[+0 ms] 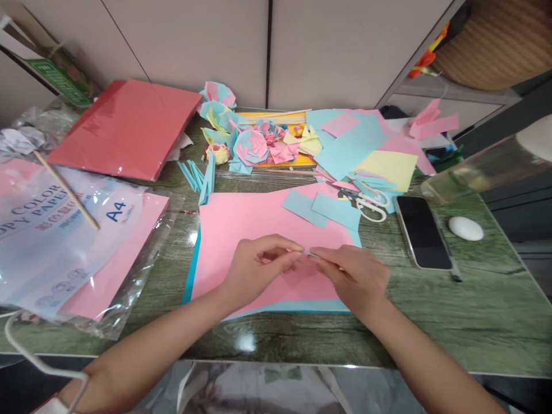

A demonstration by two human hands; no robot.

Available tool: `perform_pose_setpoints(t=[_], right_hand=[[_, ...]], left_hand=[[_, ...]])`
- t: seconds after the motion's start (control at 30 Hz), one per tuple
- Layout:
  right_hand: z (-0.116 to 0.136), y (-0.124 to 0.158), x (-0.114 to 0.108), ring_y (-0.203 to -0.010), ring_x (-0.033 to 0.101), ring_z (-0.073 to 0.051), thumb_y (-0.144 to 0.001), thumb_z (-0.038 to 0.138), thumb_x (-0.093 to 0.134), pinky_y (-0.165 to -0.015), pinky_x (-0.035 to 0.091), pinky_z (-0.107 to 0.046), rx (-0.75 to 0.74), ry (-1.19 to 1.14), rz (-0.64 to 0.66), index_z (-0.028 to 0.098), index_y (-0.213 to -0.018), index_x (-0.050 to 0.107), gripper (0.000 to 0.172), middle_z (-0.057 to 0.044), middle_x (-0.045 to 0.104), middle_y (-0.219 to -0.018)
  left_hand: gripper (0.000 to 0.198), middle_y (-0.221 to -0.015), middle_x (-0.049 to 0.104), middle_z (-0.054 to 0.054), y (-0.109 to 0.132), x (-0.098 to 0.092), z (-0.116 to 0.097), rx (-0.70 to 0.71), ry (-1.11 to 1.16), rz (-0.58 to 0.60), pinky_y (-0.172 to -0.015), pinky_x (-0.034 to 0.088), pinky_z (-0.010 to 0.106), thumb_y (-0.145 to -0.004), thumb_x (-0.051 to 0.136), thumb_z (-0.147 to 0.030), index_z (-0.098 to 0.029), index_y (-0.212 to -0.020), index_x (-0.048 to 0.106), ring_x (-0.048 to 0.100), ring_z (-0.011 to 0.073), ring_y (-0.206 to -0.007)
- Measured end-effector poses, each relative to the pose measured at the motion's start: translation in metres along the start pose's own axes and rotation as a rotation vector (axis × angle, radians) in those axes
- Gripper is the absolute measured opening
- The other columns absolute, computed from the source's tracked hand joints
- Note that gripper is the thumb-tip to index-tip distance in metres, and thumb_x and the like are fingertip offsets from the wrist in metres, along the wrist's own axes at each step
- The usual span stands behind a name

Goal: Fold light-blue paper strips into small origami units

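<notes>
Both my hands meet over a pink sheet of paper [245, 218], their fingertips almost touching. Between them shows a small pale bluish piece [307, 252], which looks like folded paper and is mostly covered by the fingers. My left hand [263, 264] pinches its left end, thumb against forefinger. The other end is pinched by my right hand [356, 273]. Blue sheets stick out from under the pink one. Two light blue paper rectangles [334, 210] lie on its upper right, just beyond my hands, with white-handled scissors [374, 206] beside them.
Folded paper flowers [252, 146] crowd the back. Light blue folded strips [207, 178] lie left of them. Loose coloured sheets [349, 141] are at back right, a phone [422, 230] and a white oval object [466, 228] at right. A red pack [129, 129] and bagged paper [77, 230] fill the left.
</notes>
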State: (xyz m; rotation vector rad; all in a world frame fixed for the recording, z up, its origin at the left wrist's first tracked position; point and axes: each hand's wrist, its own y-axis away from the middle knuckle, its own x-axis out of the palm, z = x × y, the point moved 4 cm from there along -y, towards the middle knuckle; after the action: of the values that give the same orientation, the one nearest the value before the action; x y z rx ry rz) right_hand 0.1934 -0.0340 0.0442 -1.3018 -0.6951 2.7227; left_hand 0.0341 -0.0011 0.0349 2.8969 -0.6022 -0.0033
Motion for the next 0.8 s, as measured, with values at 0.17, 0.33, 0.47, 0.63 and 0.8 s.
perform_pose_setpoints(t=[0.17, 0.33, 0.47, 0.63, 0.8], right_hand=[[0.004, -0.001, -0.004, -0.067, 0.061, -0.014, -0.074, 0.015, 0.057, -0.060, 0.047, -0.028, 0.018, -0.205, -0.062, 0.029, -0.091, 0.064, 0.023, 0.001, 0.068, -0.075], [0.003, -0.005, -0.001, -0.069, 0.060, -0.015, -0.072, 0.012, 0.058, -0.062, 0.047, -0.029, 0.150, -0.360, -0.061, 0.027, -0.083, 0.065, 0.020, 0.000, 0.067, -0.076], [0.003, -0.007, 0.004, -0.066, 0.059, -0.014, -0.072, 0.013, 0.057, -0.061, 0.047, -0.029, 0.184, -0.387, -0.003, 0.025, -0.080, 0.065, 0.016, 0.000, 0.066, -0.073], [0.000, -0.012, 0.011, -0.070, 0.059, -0.014, -0.068, 0.022, 0.064, -0.064, 0.049, -0.029, 0.380, -0.618, 0.091, 0.023, -0.077, 0.064, 0.009, -0.001, 0.065, -0.074], [-0.004, -0.011, 0.014, -0.066, 0.057, -0.012, -0.066, 0.022, 0.065, -0.063, 0.048, -0.026, 0.502, -0.679, 0.044, 0.021, -0.071, 0.058, 0.009, 0.000, 0.060, -0.070]], left_hand=[[0.009, -0.078, 0.068, 0.003, 0.001, -0.001, -0.005, 0.152, -0.069, -0.048, -0.071, 0.051, 0.026, -0.068, 0.063, -0.018, -0.017, -0.076, 0.066, 0.062, 0.0142, -0.074], [0.012, -0.080, 0.066, 0.004, -0.001, 0.001, -0.004, 0.186, -0.046, -0.020, -0.076, 0.050, 0.029, -0.066, 0.064, -0.014, -0.016, -0.078, 0.066, 0.060, 0.0153, -0.079], [0.017, -0.079, 0.065, 0.005, -0.001, 0.001, -0.001, 0.120, -0.067, -0.075, -0.072, 0.050, 0.028, -0.061, 0.070, -0.022, -0.016, -0.075, 0.064, 0.060, 0.0156, -0.075], [0.010, -0.073, 0.066, 0.004, 0.000, -0.001, -0.001, 0.106, -0.139, -0.142, -0.069, 0.049, 0.027, -0.065, 0.066, -0.025, -0.017, -0.069, 0.065, 0.060, 0.0147, -0.071], [0.011, -0.071, 0.065, 0.002, -0.002, 0.001, 0.002, 0.070, -0.151, -0.136, -0.067, 0.048, 0.025, -0.066, 0.065, -0.028, -0.017, -0.068, 0.064, 0.059, 0.0135, -0.069]])
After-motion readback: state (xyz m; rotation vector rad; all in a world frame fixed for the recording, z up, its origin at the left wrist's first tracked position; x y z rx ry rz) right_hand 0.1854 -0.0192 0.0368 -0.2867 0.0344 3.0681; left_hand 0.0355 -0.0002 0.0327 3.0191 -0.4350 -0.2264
